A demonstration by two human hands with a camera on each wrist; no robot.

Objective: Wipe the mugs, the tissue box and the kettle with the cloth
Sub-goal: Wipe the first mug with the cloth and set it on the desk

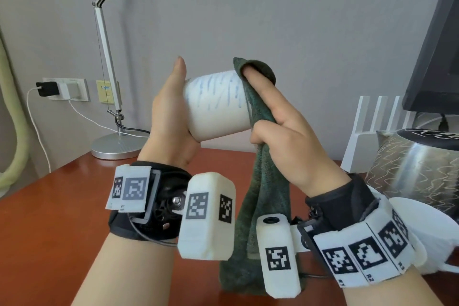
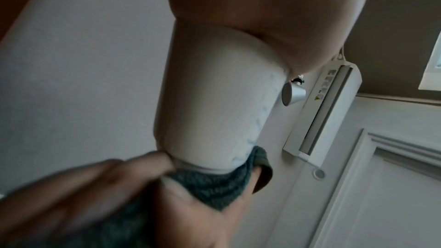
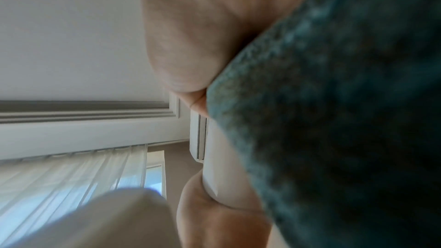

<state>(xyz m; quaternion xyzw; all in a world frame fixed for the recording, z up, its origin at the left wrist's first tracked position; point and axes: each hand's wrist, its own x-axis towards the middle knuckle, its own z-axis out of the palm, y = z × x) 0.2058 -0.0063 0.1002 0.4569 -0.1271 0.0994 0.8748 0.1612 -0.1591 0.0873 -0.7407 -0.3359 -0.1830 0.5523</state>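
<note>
Far left on the red-brown bench (image 1: 49, 218): desk lamp (image 1: 113, 149) with its round base near the wall, charger (image 1: 47, 89) plugged into the wall socket behind it. Your left hand (image 1: 171, 117) holds a white mug (image 1: 216, 104) with blue streaks up in the air above the bench, tipped on its side, base end in your palm, open end pointing right. Left fingers are wrapped round the base end, thumb sticking up; the left wrist view shows the palm cupped over that end of the mug (image 2: 214, 105). Right of that, the dark green cloth (image 1: 260, 181) is draped over the mug's open end and hangs down to the bench between your wrists. Your right hand (image 1: 285, 136) grips the cloth: index finger tucked under the fold at the top of the rim, the other fingers (image 1: 263, 131) curled, bunching the fabric below the mug. In the right wrist view the cloth (image 3: 334, 110) fills most of the frame, blurred, with a sliver of the mug (image 3: 222, 173) beside it. Far right on the bench: metal kettle (image 1: 417, 169) with a wavy pattern, a second white mug (image 1: 427, 226) just in front of it behind your right wrist, a dark monitor (image 1: 437, 57) above. Tissue box: can't tell where it is.
</note>
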